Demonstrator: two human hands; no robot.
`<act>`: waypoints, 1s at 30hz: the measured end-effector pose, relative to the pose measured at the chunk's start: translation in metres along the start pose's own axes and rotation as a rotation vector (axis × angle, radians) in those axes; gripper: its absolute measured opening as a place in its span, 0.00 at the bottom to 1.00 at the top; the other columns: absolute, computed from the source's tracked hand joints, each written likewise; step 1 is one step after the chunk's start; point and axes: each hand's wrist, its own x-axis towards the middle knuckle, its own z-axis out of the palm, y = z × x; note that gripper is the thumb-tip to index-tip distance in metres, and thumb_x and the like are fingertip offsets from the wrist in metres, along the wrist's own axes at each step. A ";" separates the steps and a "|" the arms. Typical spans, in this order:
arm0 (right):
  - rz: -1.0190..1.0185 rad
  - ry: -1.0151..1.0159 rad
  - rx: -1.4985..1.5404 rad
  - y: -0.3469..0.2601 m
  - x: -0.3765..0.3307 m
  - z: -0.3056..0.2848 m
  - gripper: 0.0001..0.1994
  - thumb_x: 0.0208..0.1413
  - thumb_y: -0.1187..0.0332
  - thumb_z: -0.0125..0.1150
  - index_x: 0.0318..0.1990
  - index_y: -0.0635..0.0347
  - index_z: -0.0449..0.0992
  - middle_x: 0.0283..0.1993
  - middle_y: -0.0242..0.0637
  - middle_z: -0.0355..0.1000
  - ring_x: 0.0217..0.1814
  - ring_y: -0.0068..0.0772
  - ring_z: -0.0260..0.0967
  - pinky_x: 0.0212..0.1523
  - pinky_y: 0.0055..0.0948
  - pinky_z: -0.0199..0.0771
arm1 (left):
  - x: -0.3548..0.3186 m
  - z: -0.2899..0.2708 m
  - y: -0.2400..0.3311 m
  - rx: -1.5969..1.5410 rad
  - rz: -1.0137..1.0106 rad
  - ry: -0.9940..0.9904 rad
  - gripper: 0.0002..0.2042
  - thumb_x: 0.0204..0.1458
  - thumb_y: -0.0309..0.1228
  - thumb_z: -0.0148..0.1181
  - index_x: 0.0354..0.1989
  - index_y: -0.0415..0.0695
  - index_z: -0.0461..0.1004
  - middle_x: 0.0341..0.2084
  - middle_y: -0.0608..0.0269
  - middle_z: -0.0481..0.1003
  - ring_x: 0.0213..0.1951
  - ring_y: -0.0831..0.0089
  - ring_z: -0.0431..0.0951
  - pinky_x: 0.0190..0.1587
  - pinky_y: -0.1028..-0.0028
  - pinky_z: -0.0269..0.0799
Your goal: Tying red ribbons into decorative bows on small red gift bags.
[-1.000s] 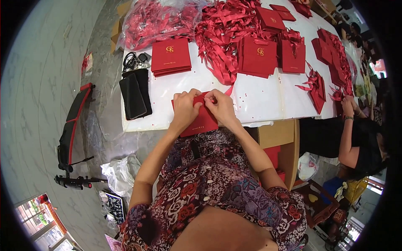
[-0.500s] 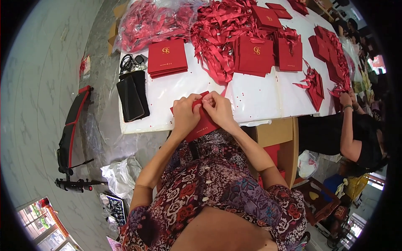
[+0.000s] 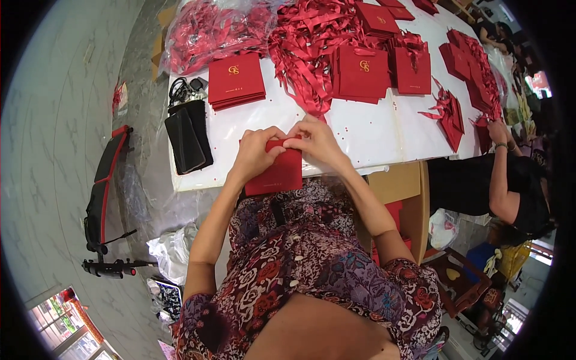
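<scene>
A small flat red paper bag (image 3: 277, 175) lies upright over the near edge of the white table, its opening edge at the top. My left hand (image 3: 258, 155) is closed on the bag's upper left part, thumb across its front. With thumb and fingers pinched together, my right hand (image 3: 315, 144) grips the bag's upper right edge. Whether a ribbon is in those right fingers is hidden. Just beyond them, a heap of shiny red ribbons (image 3: 306, 54) reaches down the table. A pile of red bags (image 3: 236, 81) stands ahead of my left hand.
More bag stacks (image 3: 363, 75) and ribboned bags (image 3: 450, 120) lie to the right. A black phone (image 3: 183, 139) sits on a dark pouch at the left. A plastic bag of ribbons (image 3: 219, 36) is at the back left. Another person's arm (image 3: 501, 174) works at the far right.
The bag has turned from tilted to nearly straight. Its top edge shows more plainly between my hands, and my right hand has shifted, still pinching near the top.
</scene>
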 end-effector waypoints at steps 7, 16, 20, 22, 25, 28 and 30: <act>0.176 -0.386 0.113 0.018 0.015 -0.024 0.12 0.57 0.64 0.67 0.32 0.67 0.79 0.30 0.32 0.70 0.33 0.21 0.67 0.33 0.26 0.68 | -0.002 0.007 0.016 0.134 0.272 0.114 0.08 0.43 0.26 0.68 0.31 0.44 0.76 0.26 0.63 0.77 0.33 0.63 0.76 0.46 0.66 0.62; 0.322 -0.022 0.267 0.032 0.026 -0.006 0.13 0.53 0.62 0.69 0.33 0.66 0.82 0.27 0.34 0.74 0.29 0.18 0.68 0.29 0.22 0.66 | 0.000 0.012 0.024 0.095 0.248 0.072 0.08 0.44 0.32 0.71 0.29 0.47 0.76 0.26 0.68 0.77 0.30 0.69 0.73 0.44 0.68 0.57; 0.128 0.222 0.215 0.037 0.022 -0.014 0.13 0.55 0.60 0.66 0.35 0.64 0.82 0.32 0.35 0.73 0.33 0.25 0.69 0.35 0.26 0.68 | 0.002 0.014 0.026 0.072 0.147 0.166 0.10 0.43 0.33 0.73 0.28 0.47 0.76 0.24 0.70 0.77 0.28 0.72 0.74 0.45 0.70 0.57; 0.040 0.106 0.217 0.031 0.013 -0.031 0.11 0.59 0.63 0.62 0.38 0.63 0.81 0.37 0.35 0.72 0.39 0.26 0.69 0.40 0.26 0.68 | 0.001 0.011 0.013 0.036 0.089 0.192 0.10 0.43 0.34 0.74 0.28 0.47 0.77 0.23 0.70 0.77 0.28 0.73 0.75 0.45 0.71 0.58; -0.200 -0.134 -0.004 0.030 0.001 -0.051 0.10 0.59 0.64 0.59 0.40 0.61 0.79 0.45 0.39 0.70 0.50 0.35 0.67 0.54 0.30 0.65 | 0.000 0.001 0.007 0.087 0.052 0.252 0.10 0.42 0.32 0.74 0.27 0.44 0.77 0.21 0.68 0.78 0.26 0.74 0.77 0.42 0.73 0.65; -0.145 -0.248 -0.370 0.012 -0.020 -0.057 0.11 0.51 0.62 0.61 0.33 0.62 0.77 0.38 0.41 0.69 0.52 0.43 0.65 0.54 0.38 0.65 | 0.006 -0.002 -0.006 -0.009 0.017 0.278 0.09 0.44 0.28 0.73 0.27 0.41 0.77 0.18 0.61 0.78 0.22 0.73 0.78 0.33 0.74 0.72; -0.134 -0.243 -0.309 0.009 -0.028 -0.057 0.10 0.52 0.63 0.61 0.33 0.61 0.77 0.36 0.40 0.70 0.48 0.39 0.67 0.50 0.37 0.67 | 0.009 -0.002 -0.013 -0.037 -0.073 0.252 0.10 0.44 0.32 0.73 0.29 0.43 0.77 0.20 0.64 0.77 0.25 0.70 0.77 0.39 0.71 0.65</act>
